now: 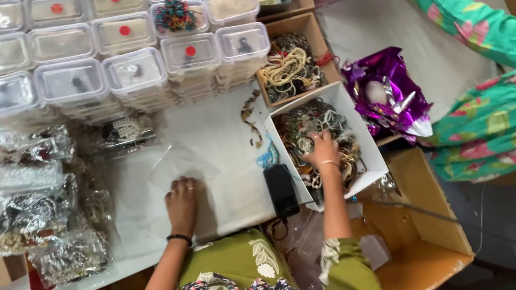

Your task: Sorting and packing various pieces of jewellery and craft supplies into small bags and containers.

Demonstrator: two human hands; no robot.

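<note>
Reaching into the white box (369,151) at my right, my right hand (322,150) sits palm-down on the tangle of bead jewellery (301,130) that fills it, fingers curled into the heap; I cannot tell whether it has actually closed on a strand. My left hand (182,204) lies flat and spread on the desk (221,128), touching the near edge of a clear plastic sleeve (182,166) and holding nothing.

I judge the jewellery to be light and limp: strung beads that drape, slide over one another and snag their neighbours. Lifting from the middle of a strand would probably drag others up with it, so I would pinch one free loop at the top of the pile and draw it out slowly. The strings look thin, so a hard tug may snap them. The sleeve seems flimsy and slippery, best pinned flat or pinched at its open edge.

A black case (281,189) lies just beside the box, a brown box of necklaces (288,68) stands behind it, and stacked clear lidded tubs (120,54) fill the far left.
</note>
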